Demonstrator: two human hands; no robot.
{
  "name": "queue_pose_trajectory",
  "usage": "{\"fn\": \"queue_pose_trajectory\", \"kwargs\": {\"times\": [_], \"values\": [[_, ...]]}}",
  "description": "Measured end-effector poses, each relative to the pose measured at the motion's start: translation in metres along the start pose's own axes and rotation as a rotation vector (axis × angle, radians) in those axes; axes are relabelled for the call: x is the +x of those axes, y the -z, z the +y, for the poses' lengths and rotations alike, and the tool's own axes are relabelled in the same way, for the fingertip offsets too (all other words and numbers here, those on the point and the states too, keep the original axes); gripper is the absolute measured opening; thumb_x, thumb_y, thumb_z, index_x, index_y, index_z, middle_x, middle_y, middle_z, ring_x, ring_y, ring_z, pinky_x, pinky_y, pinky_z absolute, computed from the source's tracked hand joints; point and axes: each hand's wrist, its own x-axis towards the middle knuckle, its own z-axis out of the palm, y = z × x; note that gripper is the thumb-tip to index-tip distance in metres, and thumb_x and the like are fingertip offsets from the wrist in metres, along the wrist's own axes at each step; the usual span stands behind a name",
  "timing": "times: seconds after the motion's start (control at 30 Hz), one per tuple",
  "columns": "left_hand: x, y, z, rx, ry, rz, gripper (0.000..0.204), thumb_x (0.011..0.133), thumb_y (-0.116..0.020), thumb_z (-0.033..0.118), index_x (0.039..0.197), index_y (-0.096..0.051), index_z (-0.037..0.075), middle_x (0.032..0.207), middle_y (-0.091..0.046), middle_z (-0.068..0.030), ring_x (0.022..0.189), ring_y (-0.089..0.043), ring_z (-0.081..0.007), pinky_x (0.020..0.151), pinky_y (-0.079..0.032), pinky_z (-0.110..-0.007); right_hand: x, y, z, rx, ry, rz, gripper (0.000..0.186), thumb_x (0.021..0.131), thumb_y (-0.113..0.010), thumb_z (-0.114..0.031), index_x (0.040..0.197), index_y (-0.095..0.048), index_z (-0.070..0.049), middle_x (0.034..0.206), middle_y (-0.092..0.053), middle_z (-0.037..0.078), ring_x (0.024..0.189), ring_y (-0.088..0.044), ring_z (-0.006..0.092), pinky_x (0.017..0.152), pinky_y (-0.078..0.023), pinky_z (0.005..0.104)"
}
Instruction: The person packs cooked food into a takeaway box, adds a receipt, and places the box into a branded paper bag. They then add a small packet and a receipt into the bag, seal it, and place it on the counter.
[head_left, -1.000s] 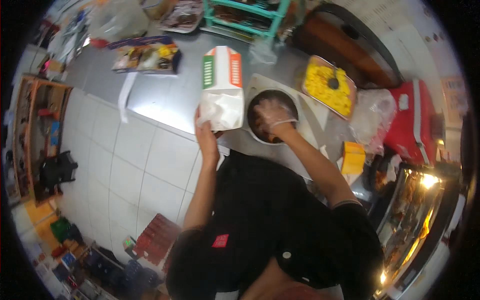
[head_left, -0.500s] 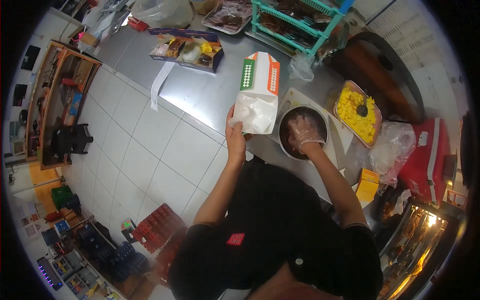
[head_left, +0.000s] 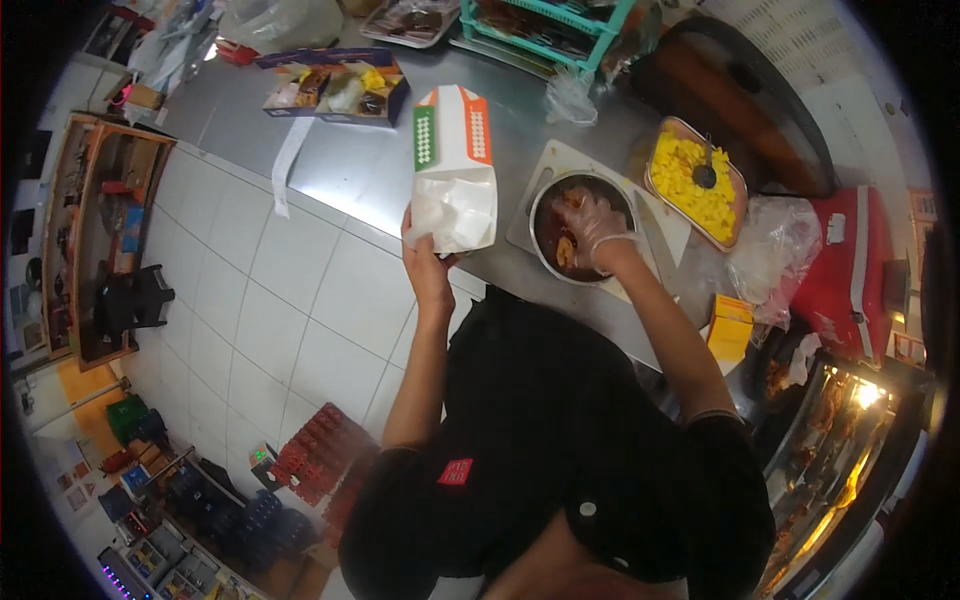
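Note:
A white paper food carton [head_left: 455, 185] with green and orange side panels is held upright in my left hand [head_left: 430, 270], its crumpled white paper part toward me. My right hand [head_left: 597, 232], in a clear plastic glove, reaches into a round steel bowl [head_left: 537, 248]. Its fingers are curled over saucy reddish-brown food pieces [head_left: 568, 250] in the bowl, and the fingertips are partly hidden. Beneath the bowl lies a white cutting board [head_left: 550, 165], with a knife [head_left: 655, 238] along its right side.
Right of the board stands a tray of yellow chunks [head_left: 690, 190] with a spoon. A plastic bag [head_left: 775, 255], red insulated bag [head_left: 850, 270] and yellow box [head_left: 731, 328] lie beyond. A sectioned food box [head_left: 335, 88] and teal rack [head_left: 540, 35] stand at the back.
The whole view has shifted, so the counter things appear farther left and higher. Inside the bowl my right fingers have moved toward the far side, baring food pieces. My left hand keeps the carton.

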Motion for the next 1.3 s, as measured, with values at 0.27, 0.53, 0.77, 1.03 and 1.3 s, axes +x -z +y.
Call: {"fn": "queue_pose_trajectory", "kwargs": {"times": [0.27, 0.53, 0.77, 1.03, 1.3], "values": [[-0.012, 0.013, -0.006, 0.042, -0.104, 0.037, 0.054, 0.096, -0.040, 0.019, 0.149, -0.035, 0.007, 0.129, -0.059, -0.0154, 0.106, -0.067, -0.0277, 0.078, -0.062, -0.041, 0.006, -0.054, 0.042, 0.322, 0.098, 0.186, 0.044, 0.084, -0.063, -0.009, 0.126, -0.055, -0.021, 0.126, -0.053, 0.016, 0.106, -0.061, 0.0405, 0.085, -0.053, 0.0492], [-0.046, 0.007, 0.002, 0.000, -0.018, 0.006, 0.059, 0.096, -0.039, 0.021, 0.154, -0.028, 0.014, 0.138, -0.052, -0.0115, 0.115, -0.063, -0.0240, 0.081, -0.060, -0.040, -0.027, 0.016, -0.005, 0.137, 0.076, 0.024, 0.055, 0.082, -0.067, -0.010, 0.133, -0.055, -0.027, 0.143, -0.044, 0.015, 0.130, -0.047, 0.0400, 0.096, -0.050, 0.0500], [-0.054, 0.008, -0.003, 0.063, -0.114, 0.008, 0.060, 0.093, -0.039, 0.015, 0.151, -0.031, 0.003, 0.140, -0.051, -0.0149, 0.123, -0.057, -0.0266, 0.098, -0.050, -0.039, 0.022, -0.081, 0.041, 0.250, 0.162, 0.268, 0.047, 0.079, -0.067, -0.012, 0.124, -0.059, -0.023, 0.120, -0.054, 0.015, 0.107, -0.060, 0.0423, 0.087, -0.053, 0.0514], [-0.044, 0.013, 0.002, 0.092, -0.255, -0.003, 0.061, 0.090, -0.036, 0.007, 0.150, -0.035, 0.003, 0.140, -0.051, -0.0133, 0.125, -0.053, -0.0229, 0.107, -0.042, -0.033, -0.025, -0.017, 0.003, 0.019, 0.197, 0.210, 0.052, 0.078, -0.070, -0.025, 0.128, -0.057, -0.014, 0.127, -0.052, 0.017, 0.116, -0.055, 0.0415, 0.095, -0.052, 0.0484], [0.018, 0.023, 0.052, 0.001, -0.072, -0.121, 0.059, 0.092, -0.035, 0.006, 0.151, -0.036, 0.008, 0.134, -0.054, -0.0124, 0.111, -0.058, -0.0202, 0.081, -0.055, -0.029, 0.015, -0.077, 0.032, 0.515, -0.185, 0.211, 0.049, 0.083, -0.069, -0.017, 0.131, -0.056, -0.012, 0.128, -0.054, 0.020, 0.120, -0.054, 0.0404, 0.099, -0.050, 0.0447]]}}
